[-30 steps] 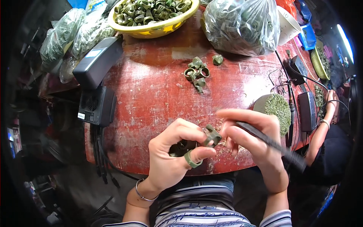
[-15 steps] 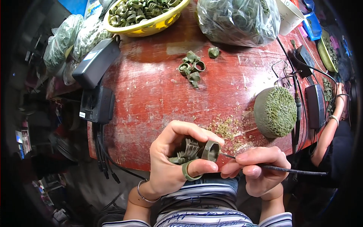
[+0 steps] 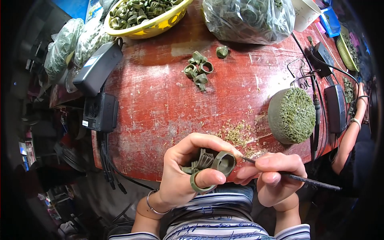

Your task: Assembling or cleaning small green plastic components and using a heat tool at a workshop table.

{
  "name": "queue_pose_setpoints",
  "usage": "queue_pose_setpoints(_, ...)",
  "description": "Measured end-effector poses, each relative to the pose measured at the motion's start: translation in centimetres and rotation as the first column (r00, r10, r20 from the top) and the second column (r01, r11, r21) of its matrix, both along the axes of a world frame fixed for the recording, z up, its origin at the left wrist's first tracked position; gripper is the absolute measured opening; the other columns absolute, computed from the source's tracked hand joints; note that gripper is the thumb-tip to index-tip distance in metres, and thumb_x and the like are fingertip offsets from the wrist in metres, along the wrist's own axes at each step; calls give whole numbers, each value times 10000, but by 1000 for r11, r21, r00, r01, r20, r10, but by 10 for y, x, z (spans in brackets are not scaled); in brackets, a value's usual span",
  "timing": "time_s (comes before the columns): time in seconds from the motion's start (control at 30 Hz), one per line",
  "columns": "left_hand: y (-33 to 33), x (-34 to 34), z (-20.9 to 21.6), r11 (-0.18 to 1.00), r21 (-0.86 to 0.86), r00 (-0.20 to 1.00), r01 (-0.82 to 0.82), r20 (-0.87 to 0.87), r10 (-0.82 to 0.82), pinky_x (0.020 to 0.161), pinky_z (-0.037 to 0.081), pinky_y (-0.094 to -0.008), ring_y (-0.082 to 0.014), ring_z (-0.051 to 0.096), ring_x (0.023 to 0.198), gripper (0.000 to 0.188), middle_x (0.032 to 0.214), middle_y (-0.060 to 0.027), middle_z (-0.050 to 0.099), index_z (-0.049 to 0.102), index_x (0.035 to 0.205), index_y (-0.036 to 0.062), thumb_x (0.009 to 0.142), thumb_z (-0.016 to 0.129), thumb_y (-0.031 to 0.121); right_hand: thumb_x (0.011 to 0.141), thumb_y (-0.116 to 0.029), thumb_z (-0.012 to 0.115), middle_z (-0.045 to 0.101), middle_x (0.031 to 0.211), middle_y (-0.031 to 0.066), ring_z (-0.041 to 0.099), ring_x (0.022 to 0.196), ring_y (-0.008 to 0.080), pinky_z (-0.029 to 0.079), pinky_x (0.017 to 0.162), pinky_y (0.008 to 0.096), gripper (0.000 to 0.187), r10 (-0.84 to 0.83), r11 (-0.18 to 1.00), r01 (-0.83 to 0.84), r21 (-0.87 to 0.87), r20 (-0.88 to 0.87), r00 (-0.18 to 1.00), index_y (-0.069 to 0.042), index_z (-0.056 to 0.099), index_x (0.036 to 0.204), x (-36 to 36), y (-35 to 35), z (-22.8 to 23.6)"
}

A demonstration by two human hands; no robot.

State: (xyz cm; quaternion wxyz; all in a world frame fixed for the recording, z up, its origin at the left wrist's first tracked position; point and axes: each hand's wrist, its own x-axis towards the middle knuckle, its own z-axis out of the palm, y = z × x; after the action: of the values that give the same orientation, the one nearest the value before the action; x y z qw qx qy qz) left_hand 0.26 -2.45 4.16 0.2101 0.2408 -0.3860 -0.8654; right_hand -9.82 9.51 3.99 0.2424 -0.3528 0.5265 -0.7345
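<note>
Left hand holds rings (green); right hand, a tool.

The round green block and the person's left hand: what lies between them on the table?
In the head view, scattered pale crumbs lie on the red tabletop between the left hand and the round green block.
</note>
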Motion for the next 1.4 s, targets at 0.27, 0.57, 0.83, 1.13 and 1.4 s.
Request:
queue_pose_setpoints(0.27,-3,0,-6,987,-159,999,3,-33,-8,480,452,-216,-140,550,641,432,851,-175,583,526,938,4,645,775,201,765,-10,651,644,712,168,654,634,248,535,566,319,163,45,998,-40,38,-148,988,44,566,893,-2,1,2)
queue_pose_setpoints(0.57,-5,3,-11,959,-280,999,36,29,-29,690,482,-300,-203,589,753,395,831,-154,591,569,875,-7,633,784,220,761,-5,648,635,749,145,627,610,229,509,537,290,122,-24,997,37,63,-197,980,15,589,865,-1,-3,-3)
queue_pose_setpoints(0.83,-8,4,-15,954,-269,991,132,31,-129,720,457,-268,-164,577,794,340,862,-120,599,602,927,-23,667,757,132,613,-40,637,608,746,164,571,511,190,430,388,249,254,-133,991,96,-92,-635,761,32,619,856,-7,-12,-1)
queue_pose_setpoints(1.13,-9,6,-21,969,-200,989,148,29,-145,753,451,-209,-84,555,850,489,963,-77,612,562,1064,-18,626,777,20,812,-286,602,634,722,122,594,541,189,476,471,267,247,62,987,58,147,-698,714,-40,617,824,-15,3,12)
queue_pose_setpoints(1.4,-7,0,-9,811,-576,990,104,136,-30,696,473,-242,-147,588,794,582,868,-120,625,545,970,-28,513,849,165,800,-53,595,642,683,149,639,559,225,525,520,292,142,-83,989,106,104,-206,975,73,595,866,-5,10,-3)
